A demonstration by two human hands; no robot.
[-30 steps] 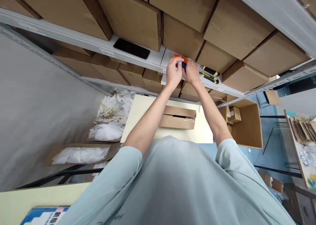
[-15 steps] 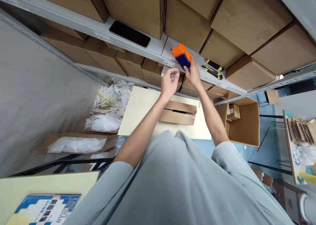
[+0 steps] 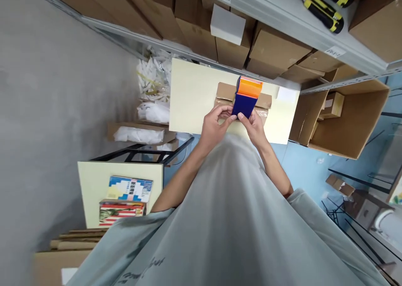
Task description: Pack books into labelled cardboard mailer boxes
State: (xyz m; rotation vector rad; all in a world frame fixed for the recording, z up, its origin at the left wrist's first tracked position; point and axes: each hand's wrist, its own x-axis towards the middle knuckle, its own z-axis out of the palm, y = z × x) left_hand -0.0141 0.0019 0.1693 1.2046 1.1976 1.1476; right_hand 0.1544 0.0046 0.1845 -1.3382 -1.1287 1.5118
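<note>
Both my hands hold a blocky orange and dark-blue object [image 3: 246, 99], tilted, with its orange part away from me; its exact kind is not clear. My left hand [image 3: 217, 124] grips its near left corner with the thumb on the blue face. On the near right side, my right hand [image 3: 255, 130] has its thumb pressed on the same face and its fingers wrapped behind. Below the object a closed brown cardboard box [image 3: 225, 92] with clear tape lies on the pale yellow tabletop [image 3: 191, 97], partly covered by the object and my hands.
A grey metal shelf [image 3: 276, 24] with cardboard boxes runs across the far side. Two black-and-yellow utility knives [image 3: 323, 11] lie on it. An open carton [image 3: 348, 122] stands at the right. Books [image 3: 130, 189] rest on a side table at the left, near bagged packing material [image 3: 153, 112].
My right hand has brought the orange and dark-blue object from the shelf edge down over the cardboard box. My left hand has come down and now grips it too. The view has shifted.
</note>
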